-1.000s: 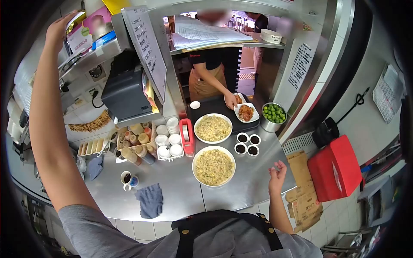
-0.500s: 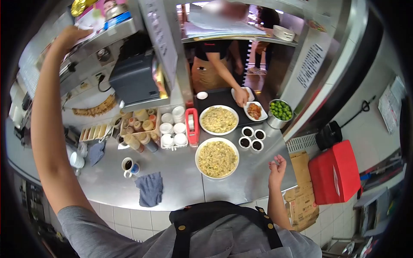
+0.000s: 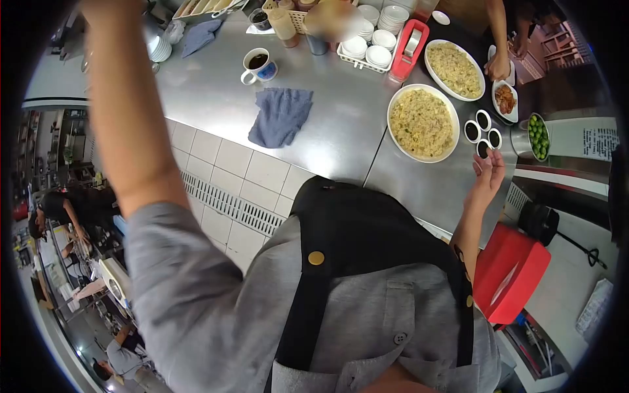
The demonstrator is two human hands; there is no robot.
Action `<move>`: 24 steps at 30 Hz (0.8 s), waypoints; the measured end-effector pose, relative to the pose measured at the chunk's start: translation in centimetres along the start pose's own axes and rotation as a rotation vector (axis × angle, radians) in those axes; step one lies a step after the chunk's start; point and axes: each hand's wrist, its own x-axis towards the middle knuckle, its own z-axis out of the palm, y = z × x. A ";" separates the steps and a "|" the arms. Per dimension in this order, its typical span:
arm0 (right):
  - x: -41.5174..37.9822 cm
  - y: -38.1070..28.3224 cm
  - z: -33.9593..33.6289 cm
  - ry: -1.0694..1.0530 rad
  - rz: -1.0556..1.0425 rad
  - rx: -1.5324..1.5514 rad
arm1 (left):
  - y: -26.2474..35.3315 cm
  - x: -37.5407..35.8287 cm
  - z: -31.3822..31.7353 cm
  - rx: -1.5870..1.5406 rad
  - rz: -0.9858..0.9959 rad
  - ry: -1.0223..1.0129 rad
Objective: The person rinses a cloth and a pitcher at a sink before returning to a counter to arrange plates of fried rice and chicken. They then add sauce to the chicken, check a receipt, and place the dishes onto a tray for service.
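My right hand (image 3: 489, 174) is over the counter's right part, fingers apart and slightly curled, holding nothing. Its fingertips are beside the nearest of several small white cups of dark sauce (image 3: 472, 131). A white plate of fried rice (image 3: 420, 123) lies to its left, with a second plate of rice (image 3: 454, 71) behind. My left arm reaches up at the upper left, and its hand is cut off by the frame's top edge. A co-worker's hand (image 3: 498, 67) is by a small white dish of reddish food (image 3: 504, 99).
A blue-grey cloth (image 3: 282, 116) and a mug of dark liquid (image 3: 259, 65) stand on the steel counter (image 3: 341, 124). Behind are a red tape dispenser (image 3: 409, 50) and stacked white dishes (image 3: 379, 55). Green limes (image 3: 538, 136) fill a metal container; a red box (image 3: 510, 272) is at right.
The view has swung down and left, so the counter sits higher and the shelf is gone. My left hand has left the frame. My right hand now appears closer to the sauce cups.
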 end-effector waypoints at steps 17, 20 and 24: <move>-7.6 7.5 16.5 -0.906 -0.528 -0.692 | 33.0 -40.0 -13.6 -0.927 -0.490 -1.409; -7.1 8.8 17.3 -1.086 -0.448 -0.768 | 28.9 -40.2 -9.9 -0.916 -1.075 -1.424; -8.1 11.4 17.5 -0.983 -0.553 -0.649 | 18.5 -38.3 -0.3 -0.549 -1.092 -0.857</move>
